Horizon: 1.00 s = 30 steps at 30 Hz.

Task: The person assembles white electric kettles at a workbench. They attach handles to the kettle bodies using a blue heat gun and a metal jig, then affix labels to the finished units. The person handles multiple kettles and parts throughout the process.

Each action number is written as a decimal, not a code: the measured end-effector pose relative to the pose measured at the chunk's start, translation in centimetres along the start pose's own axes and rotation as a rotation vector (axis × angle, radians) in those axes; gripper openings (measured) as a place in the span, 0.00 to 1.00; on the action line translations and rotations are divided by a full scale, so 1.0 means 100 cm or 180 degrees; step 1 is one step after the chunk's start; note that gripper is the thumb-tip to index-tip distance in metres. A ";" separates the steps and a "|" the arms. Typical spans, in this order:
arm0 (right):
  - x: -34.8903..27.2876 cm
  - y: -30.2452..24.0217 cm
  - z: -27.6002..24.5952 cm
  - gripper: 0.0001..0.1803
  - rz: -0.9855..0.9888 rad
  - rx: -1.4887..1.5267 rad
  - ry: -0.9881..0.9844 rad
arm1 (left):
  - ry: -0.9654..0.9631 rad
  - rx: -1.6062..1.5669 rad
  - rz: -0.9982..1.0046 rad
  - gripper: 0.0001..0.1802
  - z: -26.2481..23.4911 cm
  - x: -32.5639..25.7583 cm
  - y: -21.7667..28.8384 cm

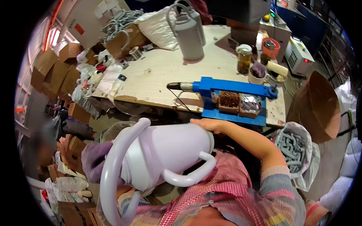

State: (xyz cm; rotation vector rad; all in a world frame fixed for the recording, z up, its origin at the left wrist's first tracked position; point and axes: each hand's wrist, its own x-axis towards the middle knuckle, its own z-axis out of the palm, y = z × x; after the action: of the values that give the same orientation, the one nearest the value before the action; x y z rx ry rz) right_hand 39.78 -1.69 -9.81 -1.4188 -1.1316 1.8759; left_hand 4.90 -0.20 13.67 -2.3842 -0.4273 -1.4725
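Observation:
A large pale lavender plastic jug (181, 145) lies tilted on its side across my front, its base toward the right. It has a big arched carrying handle (109, 165) and a smaller side handle (188, 177). My right hand (209, 125) is closed against the base end, at the upper rim. By the top end of the jug bunches a purple cloth or glove (96, 162). My left forearm (124, 190) runs up behind the arched handle toward it; the fingers are hidden by the cloth and the jug.
Ahead stands a pale worktable (151, 73) with a blue lever press (233, 94) and grey jugs (188, 37). Jars (244, 58) and cups stand at its right. A white sack of grey handles (292, 150) is at right; cardboard boxes (56, 77) crowd the left.

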 end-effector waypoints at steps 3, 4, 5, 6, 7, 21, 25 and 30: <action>0.004 -0.088 0.030 0.29 -0.2235 -0.1272 0.1581 | -0.0582 0.0190 0.0090 0.29 -0.045 0.060 0.000; -0.025 -0.138 0.044 0.27 -0.2500 -0.0776 0.1142 | -0.0836 0.0319 0.0089 0.28 -0.058 0.082 0.000; -0.032 -0.163 0.050 0.29 -0.2938 0.0569 0.0360 | -0.1072 0.0394 0.0109 0.28 -0.059 0.101 -0.003; -0.056 -0.188 0.053 0.32 -0.3176 0.0935 0.0161 | -0.1247 0.0305 0.0096 0.27 -0.034 0.101 -0.023; -0.075 -0.215 0.068 0.36 -0.3409 0.0715 0.0203 | -0.1471 0.0430 0.0029 0.27 -0.016 0.106 -0.031; 0.088 -0.366 -0.129 0.33 -0.3010 -0.0248 0.2381 | -0.1681 0.1185 -0.2098 0.38 0.168 0.124 -0.346; 0.153 -0.380 -0.192 0.34 -0.2413 0.0141 0.2813 | -0.1913 0.1240 -0.2588 0.46 0.231 0.098 -0.419; 0.212 -0.409 -0.230 0.34 -0.2711 0.0534 0.2526 | -0.2189 0.1667 -0.2832 0.38 0.265 0.089 -0.465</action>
State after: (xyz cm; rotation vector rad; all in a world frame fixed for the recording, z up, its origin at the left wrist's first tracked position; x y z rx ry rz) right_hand 51.92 43.33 12.16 -1.1317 -0.9052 0.6878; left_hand 11.34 53.65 15.10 -2.2380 -1.9389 -0.5338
